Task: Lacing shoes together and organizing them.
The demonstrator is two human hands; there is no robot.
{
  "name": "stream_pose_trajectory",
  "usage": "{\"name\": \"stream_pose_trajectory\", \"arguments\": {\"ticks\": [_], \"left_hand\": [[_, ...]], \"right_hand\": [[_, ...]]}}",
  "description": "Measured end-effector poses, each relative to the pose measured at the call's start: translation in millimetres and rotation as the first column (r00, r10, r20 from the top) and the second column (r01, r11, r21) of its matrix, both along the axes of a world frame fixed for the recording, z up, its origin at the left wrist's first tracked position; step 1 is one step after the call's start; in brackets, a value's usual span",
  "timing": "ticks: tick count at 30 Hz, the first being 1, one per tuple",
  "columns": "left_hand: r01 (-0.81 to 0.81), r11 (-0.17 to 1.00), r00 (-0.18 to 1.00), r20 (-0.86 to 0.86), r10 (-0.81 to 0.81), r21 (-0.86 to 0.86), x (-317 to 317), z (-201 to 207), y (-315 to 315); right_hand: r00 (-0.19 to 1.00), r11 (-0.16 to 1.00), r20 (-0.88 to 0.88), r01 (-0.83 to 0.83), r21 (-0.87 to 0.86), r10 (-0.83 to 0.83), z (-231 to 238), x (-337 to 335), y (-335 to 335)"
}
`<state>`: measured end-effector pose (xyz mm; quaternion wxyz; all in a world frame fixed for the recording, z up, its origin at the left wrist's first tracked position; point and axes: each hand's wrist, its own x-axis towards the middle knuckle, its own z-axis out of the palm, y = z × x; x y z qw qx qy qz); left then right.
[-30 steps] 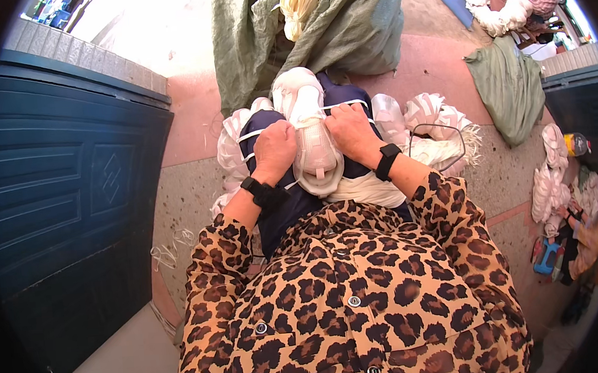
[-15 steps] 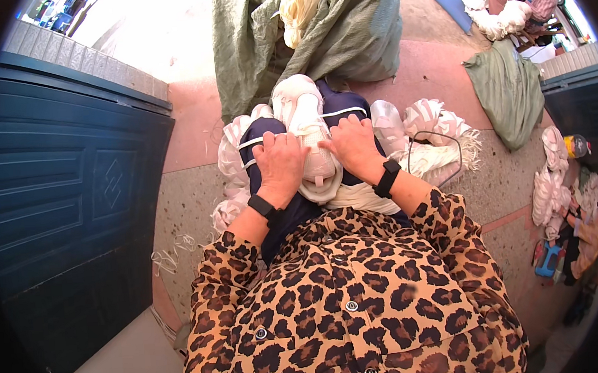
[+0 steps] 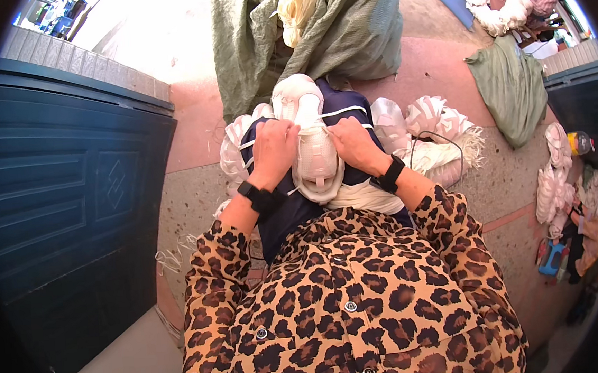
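Both hands (image 3: 314, 151) on white shoe (image 3: 316, 159)

Two hands, the left hand (image 3: 273, 150) and right hand (image 3: 353, 146), both on one white shoe (image 3: 316, 159) at centre; two black wristbands (image 3: 258, 197); two green sacks, a big sack (image 3: 315, 26) at twelve o'clock, a smaller sack (image 3: 512, 88) at two; one blue door (image 3: 65, 210) at nine; one yellow-capped bottle (image 3: 578, 143) at three.

Matt white mesh-cloth shoe (image 3: 316, 159), rough stone floor (image 3: 196, 200)
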<state>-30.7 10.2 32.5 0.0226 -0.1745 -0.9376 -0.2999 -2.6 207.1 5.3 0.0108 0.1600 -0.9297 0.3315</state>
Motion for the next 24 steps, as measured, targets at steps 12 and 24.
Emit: {"name": "stream_pose_trajectory", "arguments": {"ticks": [12, 24], "left_hand": [[0.254, 0.947, 0.897, -0.318, -0.307, -0.198, -17, -7, 20], [0.192, 0.902, 0.737, 0.551, -0.392, 0.386, -59, -5, 50]], "right_hand": [[0.930, 0.876, -0.270, -0.099, 0.471, 0.250, 30, -1, -8], [0.613, 0.925, -0.704, 0.130, -0.357, -0.358, 205, -42, 115]]}}
